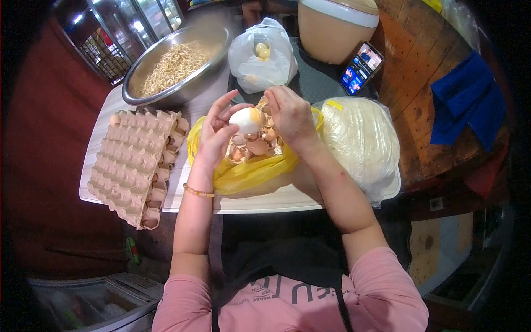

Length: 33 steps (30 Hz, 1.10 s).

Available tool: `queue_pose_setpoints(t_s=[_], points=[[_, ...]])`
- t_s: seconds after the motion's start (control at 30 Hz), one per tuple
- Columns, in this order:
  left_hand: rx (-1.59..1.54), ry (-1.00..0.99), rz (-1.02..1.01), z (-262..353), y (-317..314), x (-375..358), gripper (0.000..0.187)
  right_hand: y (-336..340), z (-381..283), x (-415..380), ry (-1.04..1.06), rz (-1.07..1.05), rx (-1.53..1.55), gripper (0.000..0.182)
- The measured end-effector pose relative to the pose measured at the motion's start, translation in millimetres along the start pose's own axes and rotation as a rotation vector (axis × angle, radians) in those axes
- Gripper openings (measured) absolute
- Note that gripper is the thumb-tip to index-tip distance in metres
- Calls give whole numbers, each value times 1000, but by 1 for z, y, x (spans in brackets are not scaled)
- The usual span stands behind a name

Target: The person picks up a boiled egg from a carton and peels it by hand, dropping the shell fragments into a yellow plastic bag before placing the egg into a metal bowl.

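Note:
My left hand (214, 134) holds an egg (242, 120) between thumb and fingers. The egg is mostly smooth and white, with an orange-tan patch on its right side. My right hand (292, 115) is just right of the egg, its fingers bent and pressed together; what they hold, if anything, is hidden. Below both hands, a yellow plastic bag (243, 178) lies spread around brown eggshells (258, 146) and a piece of egg carton. Beyond them, a white plastic bag (249, 72) stands open with several pale, peeled-looking eggs (263, 51) inside.
Stacked egg trays (130, 157) lie at left, one brown egg (115, 119) on top. Behind them is a metal bowl (130, 91) of bean sprouts. At right are a wrapped white bundle (362, 141), a propped phone (362, 69), a tan container (332, 33) and a blue cloth (464, 99).

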<state>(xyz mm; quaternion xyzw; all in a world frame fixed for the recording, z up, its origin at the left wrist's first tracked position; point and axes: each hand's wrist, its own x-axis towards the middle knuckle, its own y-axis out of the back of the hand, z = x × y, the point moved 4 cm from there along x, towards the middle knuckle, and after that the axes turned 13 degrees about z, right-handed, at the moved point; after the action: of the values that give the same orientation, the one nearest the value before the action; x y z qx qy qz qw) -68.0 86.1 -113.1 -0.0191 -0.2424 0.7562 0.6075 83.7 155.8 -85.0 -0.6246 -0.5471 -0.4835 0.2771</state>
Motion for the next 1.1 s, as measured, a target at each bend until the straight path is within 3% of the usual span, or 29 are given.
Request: queue_pose_setpoints(t_s=[0.23, 0.4, 0.53, 0.6, 0.7, 1.1], points=[[-237, 20, 49, 3, 8, 1, 49, -2, 5, -3, -36, -64, -71, 13], [-371, 64, 148, -6, 29, 5, 41, -8, 0, -8, -57, -322, -49, 11], [-323, 86, 158, -9, 29, 7, 39, -7, -11, -3, -63, -164, 179, 16], [-286, 84, 129, -10, 25, 7, 40, -5, -15, 1, -160, -133, 443, 28], [-254, 97, 150, -3, 12, 4, 43, 0, -23, 4, -245, -277, 522, 36], [-144, 111, 96, -6, 12, 1, 37, 4, -15, 6, -226, -191, 402, 23]])
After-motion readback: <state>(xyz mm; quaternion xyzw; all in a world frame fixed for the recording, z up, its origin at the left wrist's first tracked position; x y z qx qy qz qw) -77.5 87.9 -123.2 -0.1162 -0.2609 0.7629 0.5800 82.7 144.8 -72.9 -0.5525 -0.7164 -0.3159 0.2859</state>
